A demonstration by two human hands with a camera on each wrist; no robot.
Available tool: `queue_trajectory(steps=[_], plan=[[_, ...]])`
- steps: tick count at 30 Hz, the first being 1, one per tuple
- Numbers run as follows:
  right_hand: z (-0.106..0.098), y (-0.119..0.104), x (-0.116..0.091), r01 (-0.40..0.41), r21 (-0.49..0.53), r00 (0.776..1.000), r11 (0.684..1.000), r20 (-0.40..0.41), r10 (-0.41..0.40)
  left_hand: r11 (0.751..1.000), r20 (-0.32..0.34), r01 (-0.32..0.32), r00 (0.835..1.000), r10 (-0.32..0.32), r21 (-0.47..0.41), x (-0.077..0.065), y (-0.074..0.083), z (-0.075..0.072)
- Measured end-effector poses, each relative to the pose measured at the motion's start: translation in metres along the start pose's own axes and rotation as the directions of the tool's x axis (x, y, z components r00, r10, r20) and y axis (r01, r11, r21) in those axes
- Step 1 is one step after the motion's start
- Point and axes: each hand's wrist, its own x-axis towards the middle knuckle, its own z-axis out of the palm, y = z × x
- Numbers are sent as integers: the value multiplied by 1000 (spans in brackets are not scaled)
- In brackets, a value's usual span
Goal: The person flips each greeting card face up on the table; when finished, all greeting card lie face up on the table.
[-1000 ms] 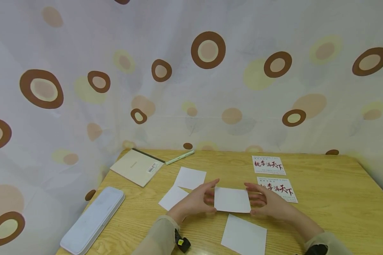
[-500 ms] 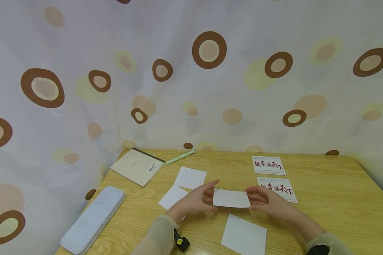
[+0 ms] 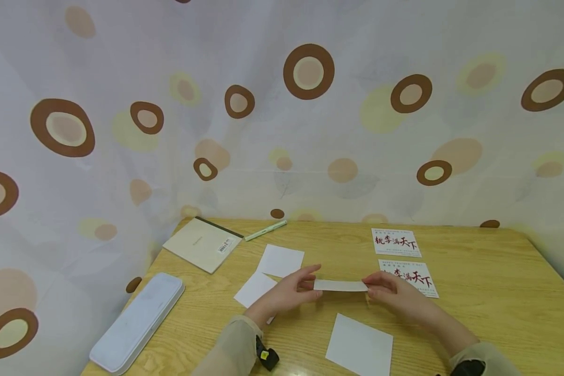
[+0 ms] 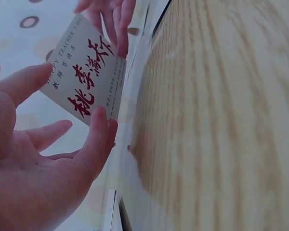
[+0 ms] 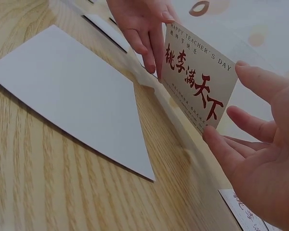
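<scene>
Card (image 5: 195,77) with red lettering spans left hand (image 3: 288,292) and right hand (image 3: 398,297), each pinching one end between thumb and fingers, above the wooden table (image 3: 498,308). White card (image 3: 359,345) lies below the fingers; beyond the right ones, two printed cards (image 3: 396,243).

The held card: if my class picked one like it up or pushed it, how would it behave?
The held card is probably fairly stiff: it spans from left hand to right hand with little bend. It seems light, since fingertips at its edges support it. Pushed along the table, it would likely slide, not roll, being thin and flat.
</scene>
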Motion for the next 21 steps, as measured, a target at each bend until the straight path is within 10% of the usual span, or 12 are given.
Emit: queue_trajectory(steps=[21], plan=[[1,-4,1,26,14,1000,1000,-13,-26,999,-118,16,993,-12,35,2,1,3]])
